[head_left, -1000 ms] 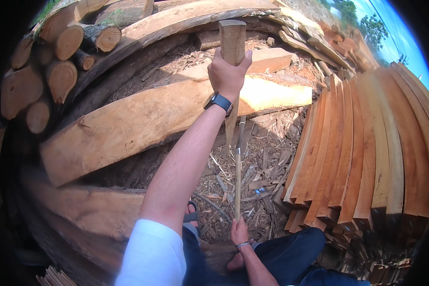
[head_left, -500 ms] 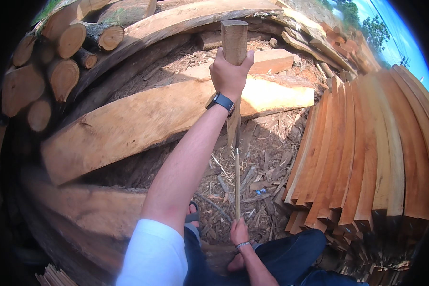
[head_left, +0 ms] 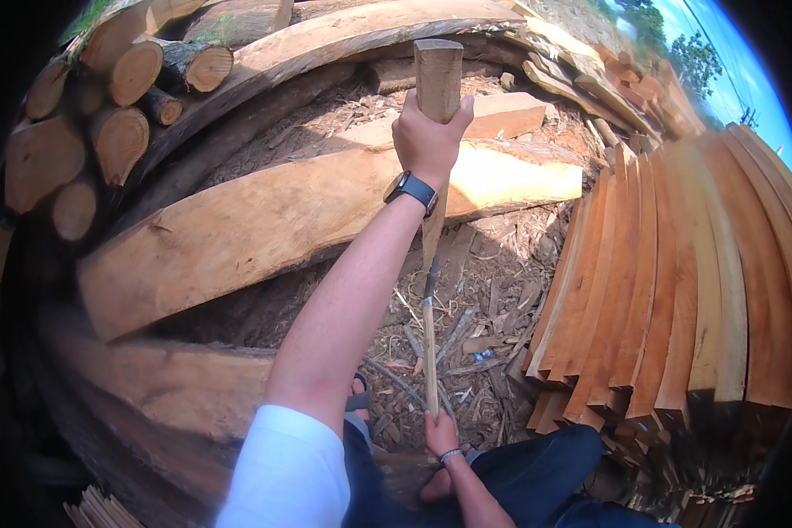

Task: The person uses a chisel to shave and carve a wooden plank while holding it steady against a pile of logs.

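My left hand (head_left: 427, 145), wearing a dark watch, is closed around an upright piece of sawn wood (head_left: 439, 75) near its top. The wood narrows below the hand. Low in the middle, my right hand (head_left: 441, 435) grips the end of a long-handled tool (head_left: 429, 356) with a pale wooden handle. A light band sits at the handle's far end. Beyond it, a dark metal part (head_left: 432, 277) overlaps the lower wood; its full shape is hidden, and I cannot tell whether they touch.
A thick plank (head_left: 264, 229) lies across the ground behind my hands. Several cut logs (head_left: 121, 145) are stacked at the left. A stack of sawn boards (head_left: 669, 282) fills the right side. Wood chips (head_left: 475, 308) cover the ground, and my sandalled foot (head_left: 358, 399) is beside them.
The tool's far end has shifted slightly left, now crossing in front of the wood's lower part. The right hand has moved down a little. My left hand keeps its grip.
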`<state>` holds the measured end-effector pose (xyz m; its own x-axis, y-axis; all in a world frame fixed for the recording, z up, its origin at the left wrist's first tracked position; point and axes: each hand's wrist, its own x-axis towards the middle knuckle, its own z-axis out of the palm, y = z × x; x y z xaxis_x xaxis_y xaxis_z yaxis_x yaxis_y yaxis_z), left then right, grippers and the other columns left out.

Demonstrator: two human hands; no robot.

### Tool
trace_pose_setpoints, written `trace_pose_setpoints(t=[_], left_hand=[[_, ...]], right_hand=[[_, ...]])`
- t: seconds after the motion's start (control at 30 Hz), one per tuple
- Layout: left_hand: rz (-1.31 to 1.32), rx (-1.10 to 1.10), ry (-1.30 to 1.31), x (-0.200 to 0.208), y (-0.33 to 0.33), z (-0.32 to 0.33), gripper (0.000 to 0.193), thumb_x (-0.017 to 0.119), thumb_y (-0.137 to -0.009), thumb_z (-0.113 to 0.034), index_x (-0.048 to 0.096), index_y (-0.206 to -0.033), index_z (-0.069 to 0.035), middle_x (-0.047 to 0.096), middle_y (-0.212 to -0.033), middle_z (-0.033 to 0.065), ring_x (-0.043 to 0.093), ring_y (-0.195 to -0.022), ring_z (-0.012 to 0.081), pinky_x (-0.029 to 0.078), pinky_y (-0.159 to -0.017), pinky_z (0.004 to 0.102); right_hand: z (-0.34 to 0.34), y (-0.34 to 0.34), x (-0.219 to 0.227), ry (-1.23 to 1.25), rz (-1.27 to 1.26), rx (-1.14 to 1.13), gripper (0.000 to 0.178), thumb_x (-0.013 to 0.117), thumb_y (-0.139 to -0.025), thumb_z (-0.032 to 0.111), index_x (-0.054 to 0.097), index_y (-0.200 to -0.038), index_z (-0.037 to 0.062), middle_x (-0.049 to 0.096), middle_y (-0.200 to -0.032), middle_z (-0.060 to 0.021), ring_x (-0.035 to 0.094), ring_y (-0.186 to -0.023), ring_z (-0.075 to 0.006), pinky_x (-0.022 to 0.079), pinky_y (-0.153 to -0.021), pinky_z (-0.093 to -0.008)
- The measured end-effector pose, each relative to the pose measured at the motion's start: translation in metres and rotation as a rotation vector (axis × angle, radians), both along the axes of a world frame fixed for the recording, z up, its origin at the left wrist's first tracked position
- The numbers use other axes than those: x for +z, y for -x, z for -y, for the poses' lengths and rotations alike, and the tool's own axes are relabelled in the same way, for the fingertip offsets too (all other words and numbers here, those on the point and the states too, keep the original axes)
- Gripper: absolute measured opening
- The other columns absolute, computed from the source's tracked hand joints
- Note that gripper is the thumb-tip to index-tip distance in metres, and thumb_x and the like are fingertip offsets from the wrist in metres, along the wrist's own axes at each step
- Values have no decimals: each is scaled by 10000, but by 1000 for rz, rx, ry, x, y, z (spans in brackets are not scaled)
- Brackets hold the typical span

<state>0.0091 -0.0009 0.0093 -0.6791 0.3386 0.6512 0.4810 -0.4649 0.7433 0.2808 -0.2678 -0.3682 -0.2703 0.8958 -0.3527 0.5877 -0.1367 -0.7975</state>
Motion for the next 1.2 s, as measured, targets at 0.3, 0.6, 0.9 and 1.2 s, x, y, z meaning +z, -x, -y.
trace_pose_setpoints(t=[0.3,0.6,0.9,1.2], left_hand=[[18,1,-1,-4,5,1,468,797,-731,-415,631,-895,-9,710,-778,173,716,-723,316,566,-669,397],[-3,22,57,-2,2,1,465,814,-760,-392,643,-911,13,709,-780,144,707,-709,247,554,-663,360],[0,7,20,-2,-1,2,478,814,-757,-397,643,-923,18,708,-789,144,706,-725,243,554,-685,359],[12,-15,15,-2,-4,1,472,796,-736,-417,632,-906,-8,709,-784,180,717,-734,317,565,-674,399]], right_hand=[[-1,16,61,421,-511,-171,255,421,-1050,322,461,-975,81,402,-550,-8,402,-363,-123,375,-323,-315],[-6,7,33,-244,173,-27,268,482,-998,250,505,-965,-16,593,-674,-239,612,-609,-427,488,-586,-504],[-11,14,68,-317,93,-207,236,517,-982,222,518,-986,-14,613,-717,-251,660,-723,-414,460,-621,-510],[0,3,33,125,282,82,367,482,-998,295,522,-949,-66,627,-664,-252,661,-533,-367,550,-507,-471]])
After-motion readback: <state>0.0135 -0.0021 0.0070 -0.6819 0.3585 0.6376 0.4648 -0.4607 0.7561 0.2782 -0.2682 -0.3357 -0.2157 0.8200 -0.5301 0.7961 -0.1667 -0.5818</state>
